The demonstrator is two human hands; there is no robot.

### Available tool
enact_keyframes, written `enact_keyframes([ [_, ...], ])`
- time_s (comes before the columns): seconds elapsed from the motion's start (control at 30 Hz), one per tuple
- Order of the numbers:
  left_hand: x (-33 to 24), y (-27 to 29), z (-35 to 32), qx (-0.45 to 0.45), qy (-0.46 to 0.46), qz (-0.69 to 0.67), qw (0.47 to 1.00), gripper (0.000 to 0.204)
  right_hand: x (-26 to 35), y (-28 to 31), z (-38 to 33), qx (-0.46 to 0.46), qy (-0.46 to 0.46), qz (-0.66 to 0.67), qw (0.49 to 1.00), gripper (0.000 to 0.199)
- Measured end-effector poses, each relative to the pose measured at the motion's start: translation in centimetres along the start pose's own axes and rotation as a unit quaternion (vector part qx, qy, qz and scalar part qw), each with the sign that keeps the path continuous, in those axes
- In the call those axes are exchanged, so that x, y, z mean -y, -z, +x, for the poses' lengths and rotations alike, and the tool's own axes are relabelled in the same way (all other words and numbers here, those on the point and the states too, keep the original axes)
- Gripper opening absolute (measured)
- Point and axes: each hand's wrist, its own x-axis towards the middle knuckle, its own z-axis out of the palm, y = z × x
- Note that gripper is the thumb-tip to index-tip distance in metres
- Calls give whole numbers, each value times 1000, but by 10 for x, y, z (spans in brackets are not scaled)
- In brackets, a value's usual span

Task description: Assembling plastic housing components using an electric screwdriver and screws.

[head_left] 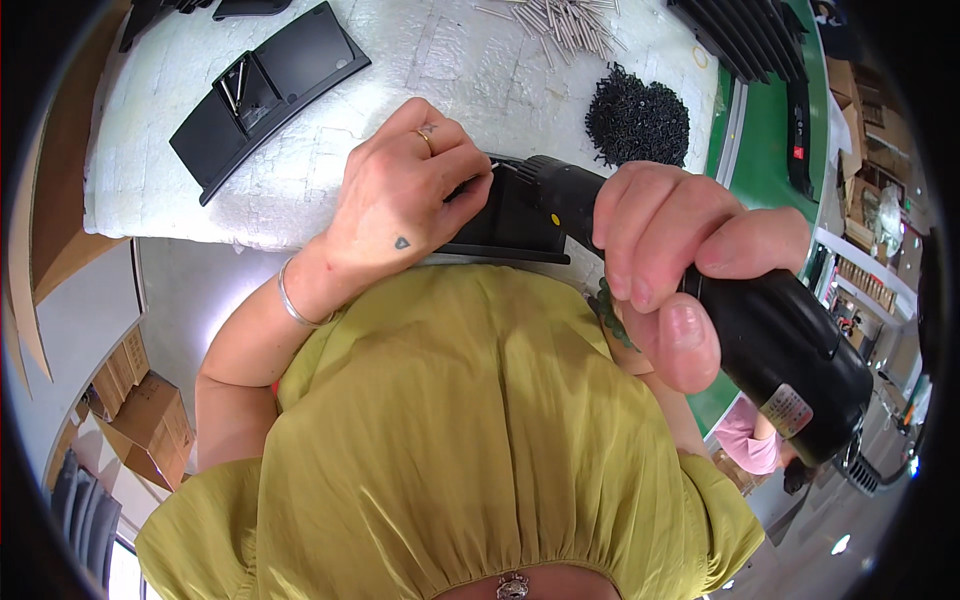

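My right hand is wrapped round a black electric screwdriver, whose ribbed nose points left. Its thin silver bit reaches the fingertips of my left hand. That hand is closed in a pinch, and whatever lies between its fingers is too small and covered to make out. Beneath both hands a black plastic part rests at the table's near edge, partly hidden by my left hand. A similar black plastic panel lies farther left, with a few silver pins in its recess.
A heap of small black screws sits on the foam-covered table, beyond the screwdriver. Behind it lie loose silver pins. Black ribbed parts are at the far right, by a green surface. Cardboard boxes stand at left.
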Motion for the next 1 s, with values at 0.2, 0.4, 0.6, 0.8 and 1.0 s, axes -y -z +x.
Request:
enact_keyframes([
  [0.2,1,1,-2,-1,-10,-2,1000,12,-4,-5,7,8,-29,-14,999,27],
  [0.4,-1,0,-2,8,-11,-3,1000,12,-4,-11,9,-6,-37,-31,999,28],
  [0.6,-6,10,-2,46,-20,22,998,16,-5,5,10,-41,-9,13,999,38],
  [0.8,-28,25,-2,197,-30,127,972,56,16,52,1,-180,91,-30,979,35],
  [1.0,-25,67,12,405,41,-109,907,59,-9,50,-24,-303,57,5,951,26],
])
